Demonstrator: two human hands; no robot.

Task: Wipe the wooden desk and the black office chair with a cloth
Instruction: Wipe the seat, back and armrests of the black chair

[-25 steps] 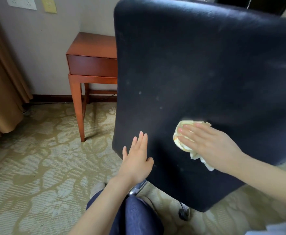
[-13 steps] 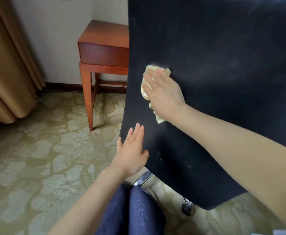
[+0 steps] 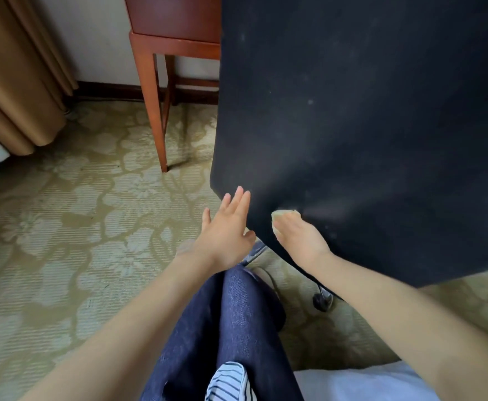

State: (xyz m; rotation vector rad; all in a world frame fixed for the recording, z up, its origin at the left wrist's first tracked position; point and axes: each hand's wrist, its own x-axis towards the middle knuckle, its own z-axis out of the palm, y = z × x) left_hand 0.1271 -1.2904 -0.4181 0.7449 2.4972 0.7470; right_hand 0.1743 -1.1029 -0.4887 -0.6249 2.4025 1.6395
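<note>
The black office chair (image 3: pixel 367 125) shows its wide back and fills the upper right. My right hand (image 3: pixel 299 237) presses a pale yellow cloth (image 3: pixel 283 214) against the chair back's lower left corner, fingers bent over it. Only a strip of the cloth shows past my fingertips. My left hand (image 3: pixel 227 234) lies flat, fingers straight, against the chair back's lower left edge, right beside my right hand. The wooden desk (image 3: pixel 176 21) stands against the wall behind the chair, its end and one leg showing.
A tan curtain (image 3: pixel 14 68) hangs at the left. Patterned carpet (image 3: pixel 77 227) covers the floor. A chair caster (image 3: pixel 322 300) sits below the chair back. My legs in dark jeans (image 3: pixel 231 328) are at the bottom centre.
My right hand has wiped the cloth from the chair back's middle up to its left edge, then down to the lower left corner. My left hand has stayed on the lower edge.
</note>
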